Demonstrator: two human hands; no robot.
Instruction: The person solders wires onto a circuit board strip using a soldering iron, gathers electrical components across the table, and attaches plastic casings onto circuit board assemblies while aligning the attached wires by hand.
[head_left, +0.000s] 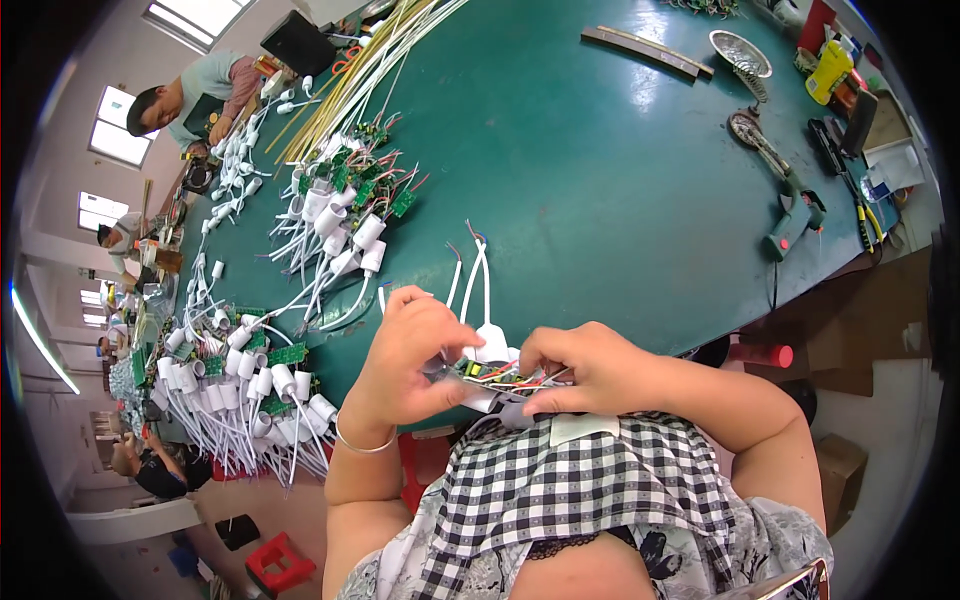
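Note:
At the near table edge, my left hand (415, 355) grips one end of a small green circuit board (492, 374), thumb below and fingers above. My right hand (590, 370) pinches at the other end, where thin red and white wires run along the board. Just beyond the board lies a white plastic housing (491, 343), and from it white cables (486, 285) with bared coloured ends stretch away over the table. My fingers hide part of the board, and the exact contact at the right fingertips is too small to make out.
White sleeves on cables with green boards are heaped to the left (255, 385) and farther off (340, 215). On the right of the green table (560, 170) lie a soldering iron (795, 220), a coil stand (740, 55) and pliers (865, 215). A co-worker (200, 95) sits far left.

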